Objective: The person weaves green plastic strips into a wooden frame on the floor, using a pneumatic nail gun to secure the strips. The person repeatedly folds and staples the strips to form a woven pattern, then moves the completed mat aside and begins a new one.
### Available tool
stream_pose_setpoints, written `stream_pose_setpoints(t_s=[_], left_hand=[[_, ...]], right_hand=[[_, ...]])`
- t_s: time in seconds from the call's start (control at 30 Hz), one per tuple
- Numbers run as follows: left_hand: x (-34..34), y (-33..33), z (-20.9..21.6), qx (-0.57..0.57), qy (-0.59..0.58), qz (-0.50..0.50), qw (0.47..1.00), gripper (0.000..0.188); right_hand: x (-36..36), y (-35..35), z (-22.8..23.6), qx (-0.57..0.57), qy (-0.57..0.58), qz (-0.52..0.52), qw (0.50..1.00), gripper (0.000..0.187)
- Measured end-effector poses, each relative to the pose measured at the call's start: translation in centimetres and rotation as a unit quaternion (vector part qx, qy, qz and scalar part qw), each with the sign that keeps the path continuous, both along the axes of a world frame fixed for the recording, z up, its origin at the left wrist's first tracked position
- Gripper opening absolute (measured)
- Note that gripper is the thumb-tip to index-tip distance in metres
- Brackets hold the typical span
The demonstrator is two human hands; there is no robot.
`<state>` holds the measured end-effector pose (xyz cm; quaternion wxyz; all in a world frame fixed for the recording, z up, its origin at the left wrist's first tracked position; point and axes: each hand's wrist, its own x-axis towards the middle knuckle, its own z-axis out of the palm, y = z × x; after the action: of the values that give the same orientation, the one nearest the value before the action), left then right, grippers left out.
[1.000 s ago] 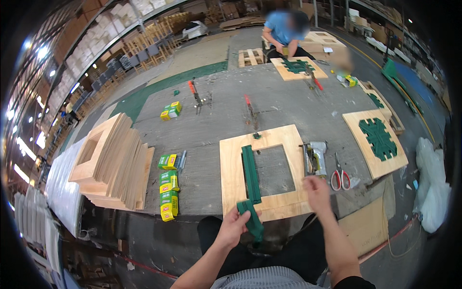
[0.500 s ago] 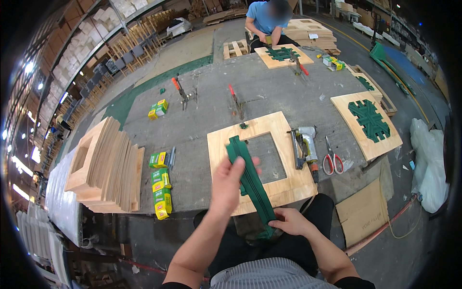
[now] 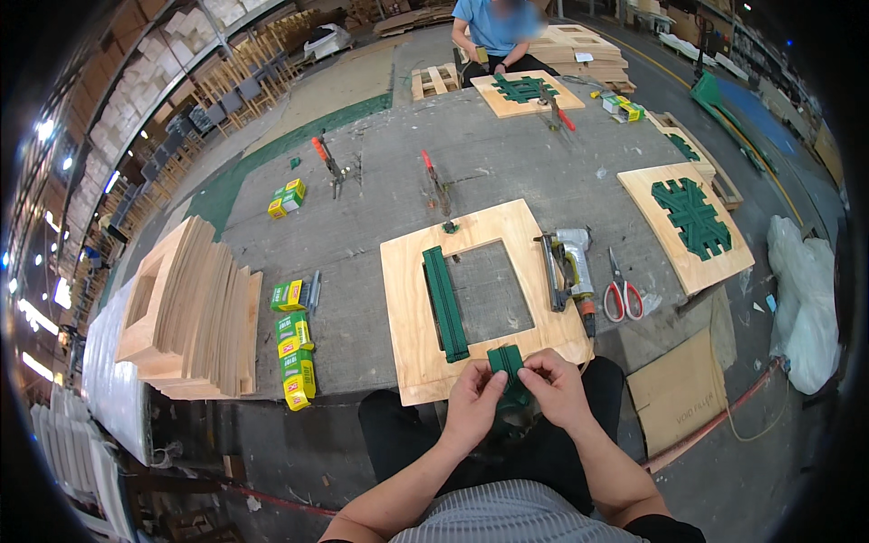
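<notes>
My left hand (image 3: pixel 476 400) and my right hand (image 3: pixel 556 389) are close together at the near edge of a square wooden frame (image 3: pixel 409 339). Both are closed, pinching the end of a green webbing strap (image 3: pixel 505 362) between thumbs and fingers; the rest of this strap hangs down toward my lap, partly hidden by the hands. Another green webbing strap (image 3: pixel 444 303) lies along the left side of the frame's rectangular opening. A pneumatic staple gun (image 3: pixel 568 267) rests on the frame's right side, and red-handled scissors (image 3: pixel 622 294) lie just beyond it.
Left are a stack of wooden frames (image 3: pixel 181 312) and yellow-green staple boxes (image 3: pixel 294 344). Clamp-like tools with red handles (image 3: pixel 434 181) stand farther back. A frame with woven green webbing (image 3: pixel 692 217) lies right. Across the table a person in a blue shirt (image 3: pixel 493 27) sits by another webbed frame (image 3: pixel 525 90).
My left hand has come down from over the frame to join the right at its near edge. The webbing strap no longer stretches across the frame, and the strap lying there is uncovered.
</notes>
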<state>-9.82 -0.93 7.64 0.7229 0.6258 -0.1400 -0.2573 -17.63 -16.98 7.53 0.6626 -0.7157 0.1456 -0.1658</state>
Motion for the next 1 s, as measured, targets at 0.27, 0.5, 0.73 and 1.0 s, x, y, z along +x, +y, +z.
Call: stream_pose_setpoints(t_s=[0.27, 0.5, 0.73, 1.0], left_hand=[[0.5, -0.1, 0.4, -0.045, 0.152, 0.010, 0.987, 0.010], [0.6, -0.3, 0.2, -0.029, 0.154, -0.002, 0.988, 0.012], [1.2, 0.1, -0.4, -0.005, 0.145, -0.044, 0.988, 0.010], [0.5, -0.1, -0.2, 0.024, 0.082, -0.059, 0.995, 0.011]], right_hand=[[0.3, 1.2, 0.9, -0.008, -0.062, -0.035, 0.997, 0.013], [-0.2, 0.7, 0.9, -0.084, -0.066, -0.010, 0.994, 0.016], [-0.7, 0.6, 1.1, -0.119, -0.041, -0.010, 0.992, 0.018], [-1.4, 0.3, 1.3, -0.155, -0.016, -0.033, 0.987, 0.015]])
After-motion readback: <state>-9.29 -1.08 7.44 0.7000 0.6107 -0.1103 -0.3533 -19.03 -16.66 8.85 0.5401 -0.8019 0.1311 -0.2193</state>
